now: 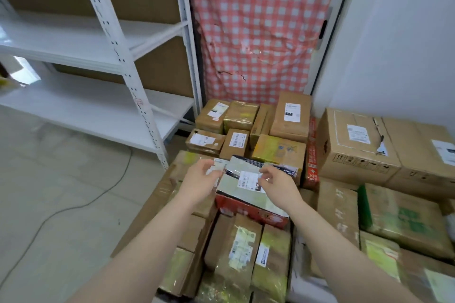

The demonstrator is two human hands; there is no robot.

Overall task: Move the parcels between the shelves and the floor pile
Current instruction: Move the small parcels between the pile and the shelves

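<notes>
A floor pile of taped brown parcels fills the lower right. In its middle, on top, lies a parcel with red sides and a pale top bearing a white label. My left hand is at that parcel's left edge, fingers loosely curled against it. My right hand hovers over its right part beside the label, fingers relaxed and holding nothing. White metal shelves stand to the left of the pile, with no parcel showing on the two visible boards.
A large brown carton sits at the pile's right side against a white wall. A red-and-white checked cloth hangs behind the pile. A grey cable runs across the tiled floor left of the pile.
</notes>
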